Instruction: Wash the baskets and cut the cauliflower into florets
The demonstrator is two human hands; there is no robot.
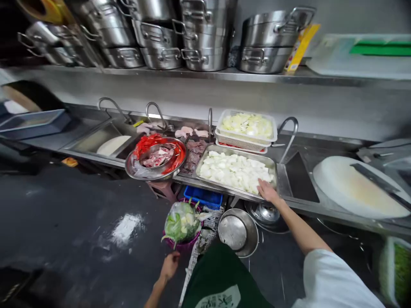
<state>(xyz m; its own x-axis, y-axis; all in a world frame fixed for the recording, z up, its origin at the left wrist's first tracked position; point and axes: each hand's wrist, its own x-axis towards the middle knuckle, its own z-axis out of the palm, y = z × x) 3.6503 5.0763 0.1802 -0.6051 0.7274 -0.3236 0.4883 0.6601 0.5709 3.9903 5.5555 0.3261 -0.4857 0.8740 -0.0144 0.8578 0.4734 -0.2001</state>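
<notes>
My right hand point(267, 191) reaches over the front right corner of a metal tray point(236, 188), its fingers stretched out against the white chopped pieces point(233, 171) spread inside. Whether it also touches the rim I cannot tell. Low on the left, my left hand point(170, 264) hangs above the floor with its fingers curled in and nothing visible in them. Just beyond it stands a purple basket point(184, 246) holding a plastic bag of green and pale vegetables point(181, 222).
Behind the tray sits a white basket point(245, 139) of pale yellow slices. To its left is a metal bowl point(154, 175) with meat and red pieces. A cleaver point(374, 177) lies on a round cutting board point(337, 188) at right. A metal pot point(237, 233) stands below the counter.
</notes>
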